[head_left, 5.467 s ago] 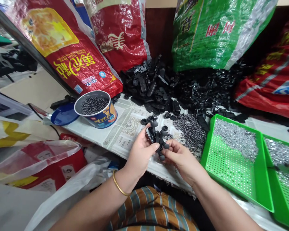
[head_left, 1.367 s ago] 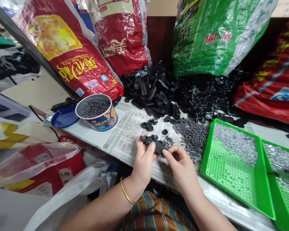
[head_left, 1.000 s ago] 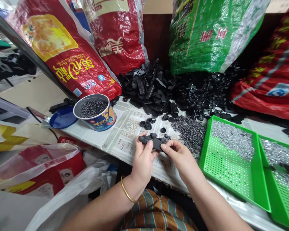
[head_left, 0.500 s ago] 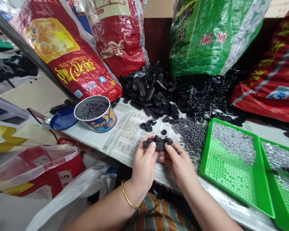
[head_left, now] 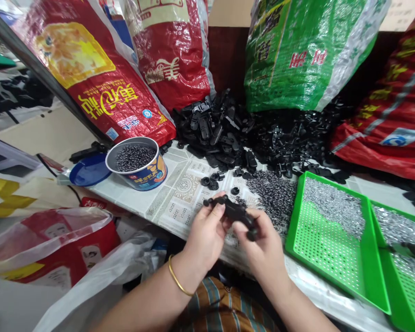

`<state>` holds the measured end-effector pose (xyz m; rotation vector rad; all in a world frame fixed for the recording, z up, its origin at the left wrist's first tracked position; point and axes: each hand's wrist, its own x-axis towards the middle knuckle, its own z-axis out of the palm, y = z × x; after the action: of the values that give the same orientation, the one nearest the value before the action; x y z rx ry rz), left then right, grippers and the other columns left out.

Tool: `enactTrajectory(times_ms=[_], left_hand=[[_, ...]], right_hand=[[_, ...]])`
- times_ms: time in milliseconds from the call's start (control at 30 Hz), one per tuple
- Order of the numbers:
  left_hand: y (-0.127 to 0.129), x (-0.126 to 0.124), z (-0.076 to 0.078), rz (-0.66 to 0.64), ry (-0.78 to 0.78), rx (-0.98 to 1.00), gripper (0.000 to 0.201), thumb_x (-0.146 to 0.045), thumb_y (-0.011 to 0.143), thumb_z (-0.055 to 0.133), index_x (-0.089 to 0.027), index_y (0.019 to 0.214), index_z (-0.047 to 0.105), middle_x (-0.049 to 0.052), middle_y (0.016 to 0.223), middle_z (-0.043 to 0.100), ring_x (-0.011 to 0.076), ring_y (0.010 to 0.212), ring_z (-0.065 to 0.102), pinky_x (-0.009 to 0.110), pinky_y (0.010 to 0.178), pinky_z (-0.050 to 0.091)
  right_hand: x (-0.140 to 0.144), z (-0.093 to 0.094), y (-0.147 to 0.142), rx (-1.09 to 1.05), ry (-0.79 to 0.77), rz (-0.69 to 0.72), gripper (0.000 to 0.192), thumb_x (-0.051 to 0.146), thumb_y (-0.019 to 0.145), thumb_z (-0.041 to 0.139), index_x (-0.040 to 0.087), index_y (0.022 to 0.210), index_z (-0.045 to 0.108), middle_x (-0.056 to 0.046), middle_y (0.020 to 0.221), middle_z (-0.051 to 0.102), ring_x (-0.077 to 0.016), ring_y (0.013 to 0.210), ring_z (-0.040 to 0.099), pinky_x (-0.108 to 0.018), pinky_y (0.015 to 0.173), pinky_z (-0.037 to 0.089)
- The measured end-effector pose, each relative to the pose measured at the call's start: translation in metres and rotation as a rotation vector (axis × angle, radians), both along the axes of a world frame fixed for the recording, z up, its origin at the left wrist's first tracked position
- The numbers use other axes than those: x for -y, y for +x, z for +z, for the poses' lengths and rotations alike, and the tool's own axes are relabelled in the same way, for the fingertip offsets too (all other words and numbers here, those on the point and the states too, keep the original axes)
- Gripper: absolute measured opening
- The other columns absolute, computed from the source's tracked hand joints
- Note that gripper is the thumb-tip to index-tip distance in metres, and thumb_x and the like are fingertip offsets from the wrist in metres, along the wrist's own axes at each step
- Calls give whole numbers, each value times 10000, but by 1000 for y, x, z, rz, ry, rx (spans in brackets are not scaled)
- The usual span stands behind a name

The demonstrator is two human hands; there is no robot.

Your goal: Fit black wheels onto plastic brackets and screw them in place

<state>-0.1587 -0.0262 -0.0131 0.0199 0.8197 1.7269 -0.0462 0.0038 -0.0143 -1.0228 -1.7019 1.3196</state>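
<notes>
Between both hands I hold a black plastic wheeled chassis [head_left: 235, 211], tilted so that its right end points down. My left hand [head_left: 207, 230] grips its left end, thumb on top, fingers beneath. Closed round the other end is my right hand [head_left: 259, 237], with a dark round wheel-like piece showing at its thumb. Just beyond the hands lie several small black wheels [head_left: 212, 182] on the patterned table covering [head_left: 180, 193]. A heap of tiny dark metallic pieces [head_left: 273, 193] spreads behind my right hand.
A tub [head_left: 145, 177] full of small dark pieces stands left, by a blue lid [head_left: 90, 170]. Green perforated trays [head_left: 376, 258] with silvery bits sit right. Black plastic parts [head_left: 214, 129] pile up at the back, below a red sack [head_left: 173, 55] and a green sack [head_left: 297, 60].
The chassis has turned from nearly level to slanting, its right end now lower and nearer me. My right hand has shifted down slightly along with it.
</notes>
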Motion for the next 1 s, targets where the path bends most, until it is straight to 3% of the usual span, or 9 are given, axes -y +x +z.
enactTrajectory(times_ms=[100,267,367,433,567,667,733,833,1000], left_hand=[[-9,2,3,-121,-26,111,195,-218,695,698,-169,856,600,-11,728,616,102,618,581,220,596,481],[-3,12,5,-297,-1,288,262,-198,626,742,-164,855,620,22,763,642,110,641,609,177,589,487],[0,15,1,-419,23,273,285,-292,644,733,-141,865,633,45,748,636,116,617,598,195,572,487],[-4,15,-2,-417,12,135,267,-338,704,669,-139,876,630,64,795,637,140,639,598,245,592,493],[-26,20,-3,-57,-35,-496,224,-347,824,514,-184,935,619,56,927,624,171,823,577,280,719,463],[-39,26,5,-200,43,-1043,227,-302,773,602,-210,979,622,52,953,618,196,925,543,292,837,402],[-42,28,12,-286,87,-1313,199,-243,737,642,-211,932,626,45,923,609,194,889,542,285,816,396],[-40,26,16,-291,120,-1472,65,-229,776,591,-202,833,607,34,828,582,177,791,535,280,731,408],[-32,23,15,-285,156,-1469,52,-244,796,573,-197,788,596,33,777,559,175,754,530,284,703,408]], right_hand=[[-12,12,16,16,163,297,322,295,792,582,266,1107,522,-39,951,585,-190,873,563,-321,793,460],[-44,18,26,181,256,443,300,297,858,492,282,1156,524,-64,1252,473,-217,1172,434,-401,996,346],[-51,16,27,163,234,554,211,337,845,514,252,1027,581,-64,1209,514,-222,1168,445,-413,1002,349],[-52,15,28,162,293,533,177,349,838,526,236,959,589,-67,1112,571,-231,1136,466,-428,990,352],[-49,19,33,262,478,405,136,344,826,547,224,886,572,-70,942,614,-244,1023,510,-437,906,387],[-48,23,35,317,588,365,134,339,815,568,218,871,553,-62,889,612,-231,939,529,-434,876,384],[-47,23,35,325,627,349,136,336,812,573,216,871,547,-56,874,608,-222,909,532,-437,878,375],[-46,19,37,331,644,340,126,326,813,570,221,875,538,-50,873,606,-225,916,531,-445,896,357],[-45,9,42,274,627,321,103,284,814,564,222,883,518,-47,875,599,-226,939,529,-440,921,339]])
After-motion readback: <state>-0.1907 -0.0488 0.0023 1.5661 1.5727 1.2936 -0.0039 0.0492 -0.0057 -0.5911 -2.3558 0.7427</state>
